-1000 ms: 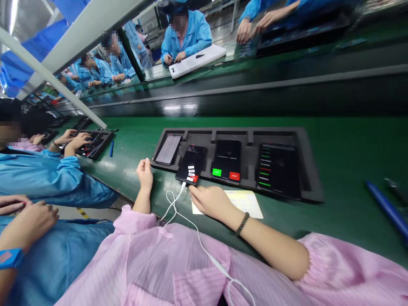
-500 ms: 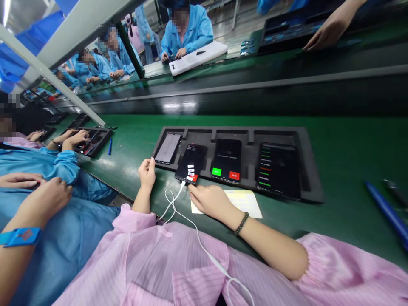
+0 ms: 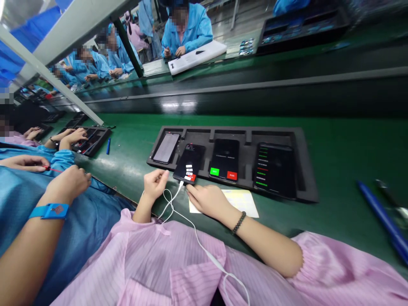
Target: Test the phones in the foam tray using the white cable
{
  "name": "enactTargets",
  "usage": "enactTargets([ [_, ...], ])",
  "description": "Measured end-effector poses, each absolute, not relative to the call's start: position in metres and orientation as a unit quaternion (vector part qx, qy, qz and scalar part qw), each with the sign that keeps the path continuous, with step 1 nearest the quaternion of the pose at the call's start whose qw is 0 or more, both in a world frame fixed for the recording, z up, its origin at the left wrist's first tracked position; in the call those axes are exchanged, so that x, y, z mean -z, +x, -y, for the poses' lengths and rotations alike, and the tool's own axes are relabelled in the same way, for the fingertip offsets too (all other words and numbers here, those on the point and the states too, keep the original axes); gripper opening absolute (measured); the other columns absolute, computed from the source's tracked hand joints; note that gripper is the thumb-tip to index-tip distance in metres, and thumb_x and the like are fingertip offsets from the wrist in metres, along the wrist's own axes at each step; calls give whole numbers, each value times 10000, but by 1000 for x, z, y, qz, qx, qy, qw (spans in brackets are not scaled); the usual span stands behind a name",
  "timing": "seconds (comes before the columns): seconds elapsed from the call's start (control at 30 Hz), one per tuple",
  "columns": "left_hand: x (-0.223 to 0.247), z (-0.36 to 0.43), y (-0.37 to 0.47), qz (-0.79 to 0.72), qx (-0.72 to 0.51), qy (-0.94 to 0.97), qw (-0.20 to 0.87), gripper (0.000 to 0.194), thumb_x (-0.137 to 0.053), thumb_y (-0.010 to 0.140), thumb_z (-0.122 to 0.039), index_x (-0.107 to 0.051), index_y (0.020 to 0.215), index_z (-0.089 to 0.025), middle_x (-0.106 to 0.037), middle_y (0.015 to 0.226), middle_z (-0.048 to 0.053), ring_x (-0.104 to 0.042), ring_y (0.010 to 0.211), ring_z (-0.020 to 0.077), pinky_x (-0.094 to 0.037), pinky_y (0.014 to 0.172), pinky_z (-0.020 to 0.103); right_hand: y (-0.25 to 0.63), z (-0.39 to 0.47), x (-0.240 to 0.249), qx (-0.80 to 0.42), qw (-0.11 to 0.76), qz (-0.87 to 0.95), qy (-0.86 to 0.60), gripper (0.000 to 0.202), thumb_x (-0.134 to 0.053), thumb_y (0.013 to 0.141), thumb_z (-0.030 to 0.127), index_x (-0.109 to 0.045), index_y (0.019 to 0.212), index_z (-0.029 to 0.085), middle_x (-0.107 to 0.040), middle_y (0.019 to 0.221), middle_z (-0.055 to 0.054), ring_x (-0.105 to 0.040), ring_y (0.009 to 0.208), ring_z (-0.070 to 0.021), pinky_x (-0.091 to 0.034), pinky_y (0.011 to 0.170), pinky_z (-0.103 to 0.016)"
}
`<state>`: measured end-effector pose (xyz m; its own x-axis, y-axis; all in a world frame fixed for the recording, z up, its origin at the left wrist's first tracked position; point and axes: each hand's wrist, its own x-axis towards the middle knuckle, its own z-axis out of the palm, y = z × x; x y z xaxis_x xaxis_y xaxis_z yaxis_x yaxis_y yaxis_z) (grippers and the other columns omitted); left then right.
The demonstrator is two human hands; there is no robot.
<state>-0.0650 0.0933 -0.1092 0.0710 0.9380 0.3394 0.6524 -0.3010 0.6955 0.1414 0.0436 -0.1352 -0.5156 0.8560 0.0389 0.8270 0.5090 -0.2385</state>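
A dark foam tray (image 3: 307,170) holds several phones. The second phone from the left (image 3: 191,157) has small white labels on its screen, and a white cable (image 3: 174,198) plugs into its lower end. My right hand (image 3: 207,199) rests by that lower edge, fingers pressed together near the plug; what they grip is hidden. Just left of the plug, my left hand (image 3: 155,183) is closed in a pinch, its contents too small to see. The third phone (image 3: 225,157) shows a green and a red button. Coloured text lines fill the rightmost phone (image 3: 276,170).
A label sheet (image 3: 242,202) lies beside my right wrist. A blue pen (image 3: 382,219) is at the right, another blue pen (image 3: 108,146) at the left. A neighbour's hand (image 3: 68,185) is close on the left. A raised dark ledge (image 3: 255,97) runs behind the tray.
My left hand has moved right from the leftmost phone's corner towards the cable plug. My right hand stays by the plug. The neighbour's arm has shifted right, and the hand across the bench has left view.
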Motion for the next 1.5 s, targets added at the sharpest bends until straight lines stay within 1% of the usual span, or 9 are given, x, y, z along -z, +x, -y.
enactTargets([
  [0.17, 116, -74, -50, -527, -297, 766, 218, 439, -551, 857, -556, -646, 623, -197, -503, 487, -5, -404, 447, 103, -326, 502, 258, 142, -44, 137, -84, 88, 869, -480, 285, -389, 1032, 269, -651, 994, 164, -719, 814, -90, -620, 596, -151, -195, 546, -318],
  [0.4, 123, -80, -44, -498, -290, 764, 290, 486, -537, 863, -561, -563, 548, -192, -296, 429, -58, -284, 428, 86, -293, 493, 259, 145, -43, 143, -66, 132, 875, -461, 266, -439, 994, 229, -691, 954, 156, -707, 747, -80, -597, 581, -152, -206, 555, -319],
  [0.53, 122, -79, -43, -496, -286, 759, 311, 449, -545, 844, -541, -538, 559, -194, -248, 427, -75, -236, 435, 80, -259, 490, 258, 146, -42, 145, -55, 176, 878, -442, 325, -407, 1002, 221, -705, 886, 162, -675, 666, -56, -571, 571, -146, -235, 575, -318],
  [0.67, 122, -78, -42, -502, -276, 755, 318, 453, -533, 839, -559, -543, 566, -198, -240, 422, -75, -254, 445, 88, -262, 495, 259, 148, -39, 144, -47, 215, 882, -416, 405, -358, 1032, 237, -705, 831, 176, -646, 639, -32, -528, 573, -130, -279, 602, -304],
  [0.77, 123, -78, -42, -489, -287, 759, 321, 432, -542, 852, -523, -553, 571, -195, -258, 429, -74, -265, 444, 87, -282, 504, 256, 150, -36, 138, 9, 305, 871, -386, 376, -411, 1027, 218, -687, 775, 177, -584, 587, -9, -471, 563, -123, -281, 590, -301],
  [0.9, 126, -78, -42, -471, -304, 766, 315, 411, -556, 870, -482, -558, 584, -187, -237, 436, -86, -235, 437, 77, -274, 487, 237, 151, -36, 131, 91, 407, 840, -347, 173, -567, 953, 147, -681, 823, 151, -575, 611, 5, -438, 602, -132, -298, 583, -301],
  [1.13, 132, -80, -43, -417, -354, 788, 283, 362, -619, 878, -375, -555, 590, -164, -240, 445, -102, -220, 422, 53, -230, 446, 198, 149, -38, 129, 119, 426, 821, -361, 123, -561, 965, 127, -683, 951, 130, -720, 845, -45, -547, 762, -164, -370, 739, -334],
  [1.33, 132, -80, -43, -413, -355, 791, 277, 361, -622, 882, -375, -551, 598, -164, -240, 440, -106, -222, 418, 51, -247, 449, 192, 151, -38, 133, 154, 398, 811, -400, 132, -586, 983, 174, -711, 941, 174, -746, 878, -20, -568, 800, -167, -322, 826, -349],
  [1.5, 131, -80, -43, -423, -342, 789, 285, 386, -612, 885, -415, -566, 599, -161, -233, 433, -106, -219, 413, 50, -244, 446, 191, 151, -39, 133, 163, 395, 798, -425, 141, -612, 980, 193, -718, 888, 200, -745, 876, -3, -563, 803, -165, -292, 828, -351],
])
